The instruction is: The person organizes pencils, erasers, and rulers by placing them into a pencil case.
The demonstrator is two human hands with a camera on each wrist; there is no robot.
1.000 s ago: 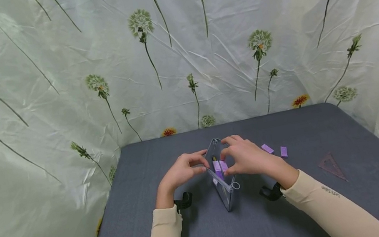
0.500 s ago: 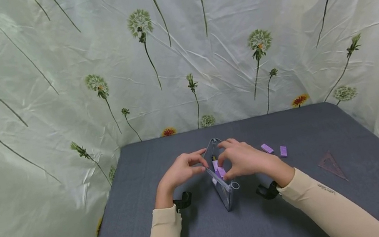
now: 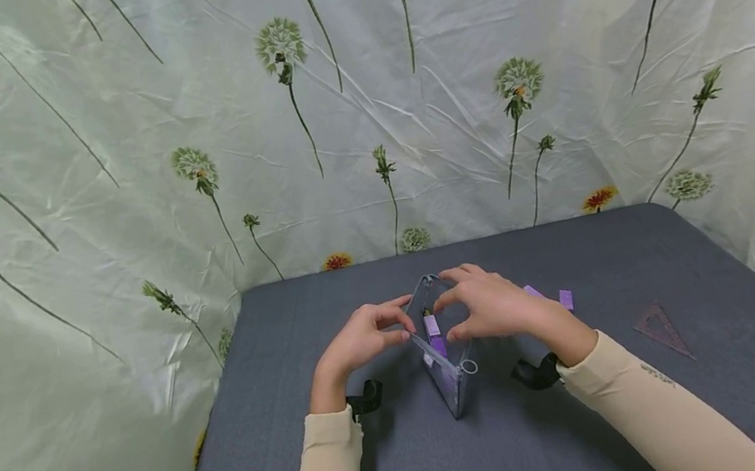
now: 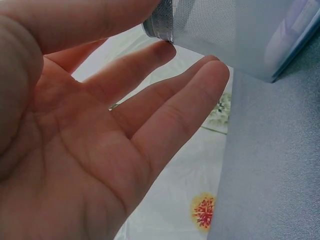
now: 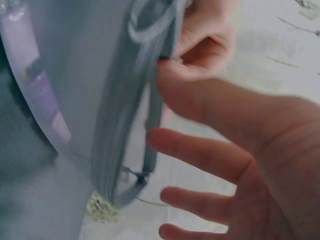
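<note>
A clear grey zipper pouch (image 3: pixel 452 385) stands open on its edge in the middle of the grey table (image 3: pixel 418 464). My left hand (image 3: pixel 404 323) pinches the pouch's left zipper rim between thumb and forefinger; the left wrist view shows that rim (image 4: pixel 161 27) in the pinch. My right hand (image 3: pixel 445 319) hovers at the right rim with fingers spread and holds nothing; its thumb (image 5: pixel 172 75) touches the zipper edge. Purple blocks (image 3: pixel 432 327) lie inside the pouch (image 5: pixel 85 75), seen through its wall as a purple block (image 5: pixel 45 97).
Two loose purple blocks (image 3: pixel 566 299) lie on the table right of my right hand. A clear triangle ruler (image 3: pixel 659 329) lies further right. A flower-print cloth (image 3: pixel 354 105) walls in the table on three sides.
The right hand let go of the purple block it held over the opening; the block now sits inside the pouch. Its fingers have spread. The left hand has not moved.
</note>
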